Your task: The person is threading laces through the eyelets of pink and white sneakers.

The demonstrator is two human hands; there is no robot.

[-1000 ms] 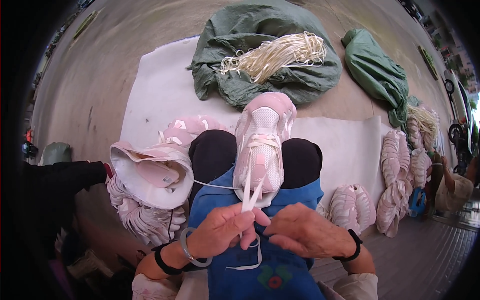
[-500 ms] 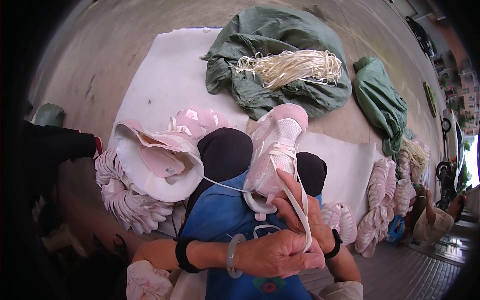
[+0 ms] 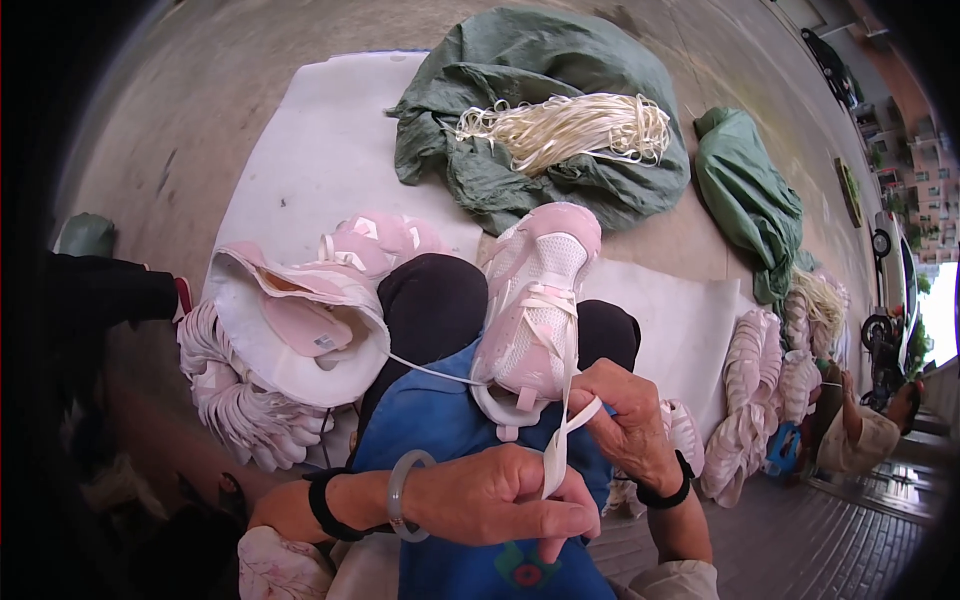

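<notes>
A pink and white sneaker upper [image 3: 535, 315] lies between my knees, toe pointing away from me. A flat white shoelace [image 3: 566, 440] runs from its lacing area toward me, with a twist in the loose part. My left hand [image 3: 505, 500] is closed on the lace low over my blue apron [image 3: 415, 425]. Just right of the shoe's heel, my right hand [image 3: 630, 420] pinches the lace between thumb and fingers. A thin white cord [image 3: 432, 372] leads from the heel to the left, where a second upper [image 3: 300, 325] shows its pale inside.
A bundle of cream laces [image 3: 575, 130] rests on a large green sack [image 3: 540, 55] beyond the shoe. Stacked pink uppers [image 3: 240, 415] lie at left, with more stacks [image 3: 745, 400] at right. A second green sack [image 3: 745, 190] and a seated person [image 3: 865, 420] are farther right.
The lace has been drawn back toward me, out of its wide loop. My right hand has moved off the shoe's opening to its right side; my left hand has shifted slightly left.
</notes>
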